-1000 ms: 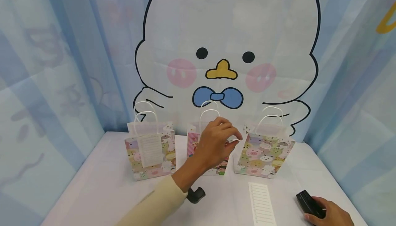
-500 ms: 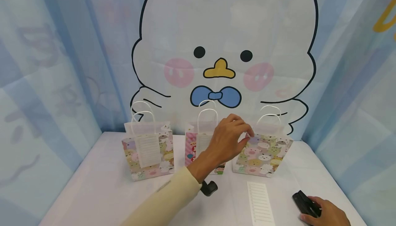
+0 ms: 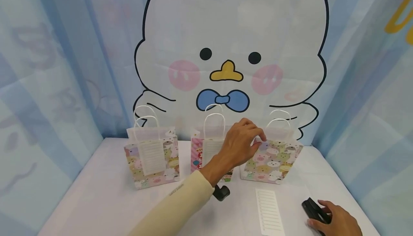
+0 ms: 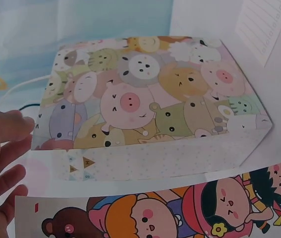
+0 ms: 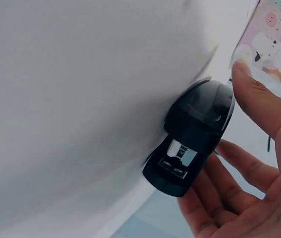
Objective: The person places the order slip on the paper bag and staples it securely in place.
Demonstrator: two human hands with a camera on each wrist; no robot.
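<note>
My left hand (image 3: 240, 142) is at the upper left corner of the right-hand paper gift bag (image 3: 272, 160), which has a cartoon-animal print. Thumb and index finger pinch that bag's edge; in the left wrist view the thumb tip meets the bag's printed panel (image 4: 145, 94) and the lower fingers stand apart. On the table at the right, my right hand (image 3: 338, 220) holds a black stapler (image 3: 314, 211) loosely, thumb on one side and fingers on the other. In the right wrist view the stapler's front end (image 5: 190, 134) faces the camera.
A pink gift bag (image 3: 196, 153) stands in the middle, partly behind my left arm. At the left stands another animal-print bag (image 3: 172, 164) with a lined paper slip (image 3: 151, 157) on its front. A lined strip (image 3: 269, 211) lies on the white table (image 3: 106, 196). Printed curtains enclose the table.
My left hand has moved right, from in front of the pink bag to the right-hand bag's corner. The right hand's fingers have spread a little around the stapler.
</note>
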